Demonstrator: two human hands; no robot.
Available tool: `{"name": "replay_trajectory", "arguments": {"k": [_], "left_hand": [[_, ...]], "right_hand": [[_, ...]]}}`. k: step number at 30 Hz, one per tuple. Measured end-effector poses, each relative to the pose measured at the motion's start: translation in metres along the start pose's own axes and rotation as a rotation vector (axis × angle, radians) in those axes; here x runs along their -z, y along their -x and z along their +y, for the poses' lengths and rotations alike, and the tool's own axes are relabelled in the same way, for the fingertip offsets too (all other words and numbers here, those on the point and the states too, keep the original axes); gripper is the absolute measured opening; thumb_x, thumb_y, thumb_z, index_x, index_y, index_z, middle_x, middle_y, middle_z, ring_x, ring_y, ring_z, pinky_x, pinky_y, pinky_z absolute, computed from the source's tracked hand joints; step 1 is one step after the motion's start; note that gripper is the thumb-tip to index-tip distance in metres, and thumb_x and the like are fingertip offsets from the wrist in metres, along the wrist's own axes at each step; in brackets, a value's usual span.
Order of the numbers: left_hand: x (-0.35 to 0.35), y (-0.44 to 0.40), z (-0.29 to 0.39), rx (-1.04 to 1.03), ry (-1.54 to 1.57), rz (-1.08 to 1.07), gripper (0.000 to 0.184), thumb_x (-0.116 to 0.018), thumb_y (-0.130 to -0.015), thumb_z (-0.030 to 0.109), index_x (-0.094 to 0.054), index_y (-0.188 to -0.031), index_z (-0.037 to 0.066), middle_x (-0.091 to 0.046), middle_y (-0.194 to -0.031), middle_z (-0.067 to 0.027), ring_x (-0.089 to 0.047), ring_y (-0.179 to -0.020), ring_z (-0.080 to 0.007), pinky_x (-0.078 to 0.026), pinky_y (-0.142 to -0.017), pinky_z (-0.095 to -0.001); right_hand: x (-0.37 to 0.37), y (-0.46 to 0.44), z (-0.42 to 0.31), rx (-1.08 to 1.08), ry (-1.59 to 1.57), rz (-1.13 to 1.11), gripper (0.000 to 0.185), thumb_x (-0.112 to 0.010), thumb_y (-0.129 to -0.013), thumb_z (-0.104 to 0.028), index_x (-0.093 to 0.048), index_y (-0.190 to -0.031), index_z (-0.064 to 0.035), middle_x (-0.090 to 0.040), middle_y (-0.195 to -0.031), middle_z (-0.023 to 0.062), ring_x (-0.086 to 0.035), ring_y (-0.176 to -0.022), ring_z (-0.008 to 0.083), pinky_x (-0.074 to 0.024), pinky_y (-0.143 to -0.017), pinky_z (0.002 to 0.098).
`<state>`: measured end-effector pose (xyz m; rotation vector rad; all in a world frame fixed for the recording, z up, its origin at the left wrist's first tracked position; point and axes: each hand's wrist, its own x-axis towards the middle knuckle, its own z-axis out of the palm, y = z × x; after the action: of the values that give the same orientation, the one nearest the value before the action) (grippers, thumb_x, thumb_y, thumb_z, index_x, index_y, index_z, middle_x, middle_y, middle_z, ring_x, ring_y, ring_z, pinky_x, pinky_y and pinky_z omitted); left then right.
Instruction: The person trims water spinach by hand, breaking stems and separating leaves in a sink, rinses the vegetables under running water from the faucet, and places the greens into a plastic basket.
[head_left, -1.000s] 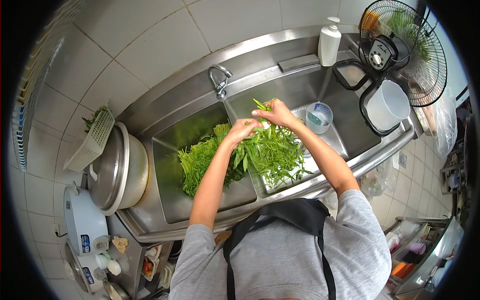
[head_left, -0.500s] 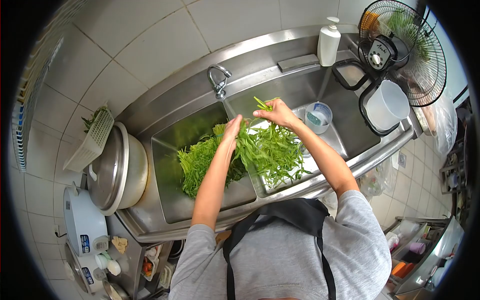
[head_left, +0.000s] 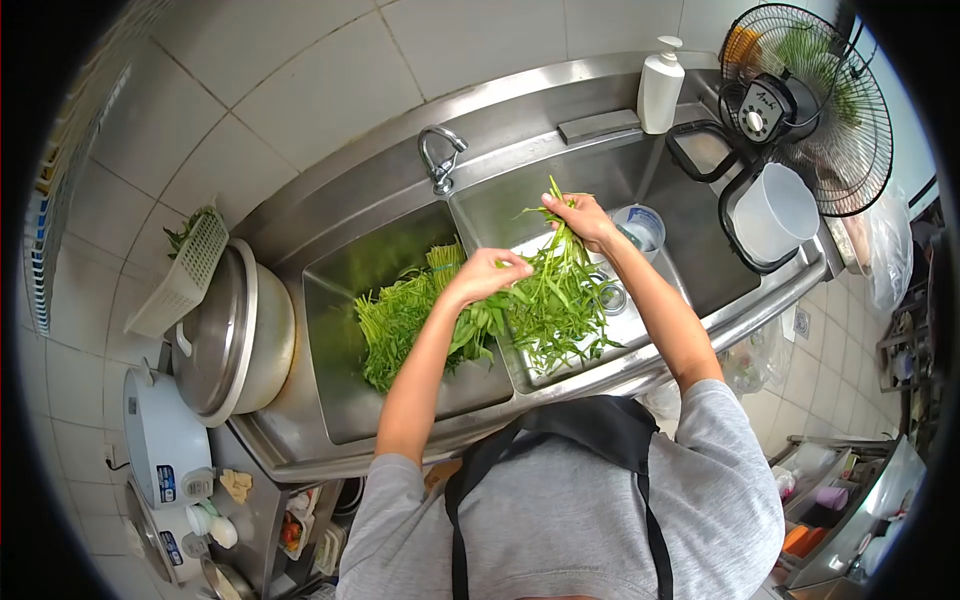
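Note:
Above the right sink basin, my right hand (head_left: 583, 220) is closed round a bunch of leafy greens (head_left: 560, 275), with stem ends poking up past the thumb and leaves hanging down. My left hand (head_left: 490, 272) is just left of that bunch over the divider, its fingertips pinched together. What lies between those fingertips, if anything, I cannot make out. A larger heap of greens (head_left: 405, 325) fills part of the left basin (head_left: 330, 400), and a tied bundle of stems (head_left: 443, 260) shows at its back.
A faucet (head_left: 438, 160) rises behind the divider. A round plastic tub (head_left: 640, 230) sits in the right basin. To the right are a clear container (head_left: 775, 215), a fan (head_left: 800, 105) and a pump bottle (head_left: 660, 90). A big lidded pot (head_left: 265, 320) stands left.
My right hand has moved right and slightly down, and the bunch hangs more upright beneath it. My left hand has shifted right and down, its fingers now pinched near the bunch.

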<state>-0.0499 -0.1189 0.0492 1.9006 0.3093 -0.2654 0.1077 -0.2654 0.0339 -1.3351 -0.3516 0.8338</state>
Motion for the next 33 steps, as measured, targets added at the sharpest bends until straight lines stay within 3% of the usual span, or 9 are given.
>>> {"name": "replay_trajectory", "arguments": {"k": [4, 8, 12, 15, 18, 21, 23, 27, 33], "left_hand": [[-0.01, -0.01, -0.007, -0.051, -0.037, -0.127, 0.021, -0.064, -0.077, 0.022, -0.064, -0.084, 0.002, -0.061, -0.079, -0.0012, -0.052, -0.067, -0.0068, -0.044, -0.059, -0.0217], [-0.002, -0.005, -0.011, 0.014, -0.046, -0.076, 0.02, -0.062, -0.077, 0.021, -0.064, -0.082, 0.002, -0.061, -0.079, -0.0013, -0.053, -0.068, -0.0069, -0.044, -0.061, -0.0216], [0.013, 0.001, -0.018, 0.05, -0.006, -0.082, 0.021, -0.062, -0.077, 0.022, -0.064, -0.082, 0.002, -0.061, -0.079, -0.0013, -0.053, -0.069, -0.0071, -0.045, -0.062, -0.0216], [0.017, 0.003, -0.018, 0.06, -0.003, -0.091, 0.02, -0.061, -0.077, 0.021, -0.064, -0.082, 0.002, -0.061, -0.078, -0.0008, -0.053, -0.068, -0.0069, -0.045, -0.062, -0.0214], [0.017, 0.002, -0.016, 0.066, 0.024, -0.108, 0.019, -0.061, -0.076, 0.02, -0.064, -0.083, 0.002, -0.061, -0.076, -0.0001, -0.053, -0.067, -0.0065, -0.044, -0.062, -0.0211], [0.013, 0.001, -0.008, 0.077, -0.035, -0.124, 0.02, -0.061, -0.074, 0.02, -0.064, -0.083, 0.002, -0.061, -0.076, -0.0001, -0.052, -0.065, -0.006, -0.044, -0.06, -0.0211], [0.011, -0.003, -0.012, 0.03, -0.065, -0.102, 0.021, -0.06, -0.074, 0.019, -0.064, -0.086, 0.002, -0.06, -0.074, 0.0001, -0.05, -0.062, -0.0059, -0.043, -0.058, -0.0207], [0.01, -0.007, -0.012, 0.038, -0.041, 0.015, 0.024, -0.059, -0.073, 0.019, -0.065, -0.087, 0.001, -0.059, -0.07, 0.0001, -0.048, -0.06, -0.0061, -0.041, -0.056, -0.0212], [0.009, -0.017, -0.009, -0.062, -0.25, 0.26, 0.028, -0.059, -0.071, 0.027, -0.067, -0.084, 0.003, -0.058, -0.059, -0.003, -0.051, -0.056, -0.01, -0.043, -0.057, -0.0266]], "right_hand": [[-0.009, 0.002, -0.006, 0.029, 0.066, -0.011, 0.031, -0.065, -0.078, -0.031, -0.057, -0.082, -0.0015, -0.054, -0.065, 0.0019, -0.05, -0.052, 0.0076, -0.0443, -0.044, 0.0234], [0.011, -0.013, 0.003, 0.177, 0.41, 0.048, 0.038, -0.062, -0.079, -0.037, -0.06, -0.084, 0.0002, -0.055, -0.06, 0.0021, -0.052, -0.051, 0.0063, -0.0394, -0.043, 0.021], [0.026, -0.014, 0.003, 0.263, 0.421, 0.098, 0.038, -0.061, -0.079, -0.037, -0.062, -0.09, -0.0011, -0.055, -0.062, 0.0003, -0.051, -0.052, 0.0047, -0.0356, -0.043, 0.0199], [0.025, -0.013, 0.005, 0.275, 0.454, 0.017, 0.037, -0.062, -0.079, -0.038, -0.063, -0.089, -0.0027, -0.054, -0.061, -0.001, -0.047, -0.05, 0.004, -0.0327, -0.042, 0.0207], [0.011, 0.004, -0.02, 0.108, 0.496, -0.126, 0.033, -0.061, -0.08, -0.036, -0.063, -0.085, -0.0036, -0.051, -0.06, -0.0042, -0.04, -0.048, 0.0024, -0.0303, -0.042, 0.0193], [0.002, 0.004, -0.022, 0.146, 0.613, -0.15, 0.034, -0.064, -0.076, -0.039, -0.064, -0.075, -0.0048, -0.05, -0.054, -0.0041, -0.04, -0.047, 0.0033, -0.029, -0.042, 0.0215], [-0.002, 0.002, -0.023, 0.172, 0.626, -0.166, 0.034, -0.066, -0.074, -0.039, -0.063, -0.069, -0.0053, -0.05, -0.051, -0.0029, -0.041, -0.046, 0.0041, -0.0299, -0.042, 0.0225], [-0.007, 0.003, -0.023, 0.198, 0.641, -0.163, 0.034, -0.067, -0.073, -0.039, -0.064, -0.068, -0.0054, -0.054, -0.053, -0.0017, -0.043, -0.048, 0.0044, -0.0318, -0.044, 0.0228], [-0.012, 0.0, -0.022, 0.212, 0.687, -0.146, 0.035, -0.067, -0.073, -0.04, -0.066, -0.069, -0.0053, -0.055, -0.052, -0.0017, -0.044, -0.049, 0.004, -0.0332, -0.046, 0.0236]]}}
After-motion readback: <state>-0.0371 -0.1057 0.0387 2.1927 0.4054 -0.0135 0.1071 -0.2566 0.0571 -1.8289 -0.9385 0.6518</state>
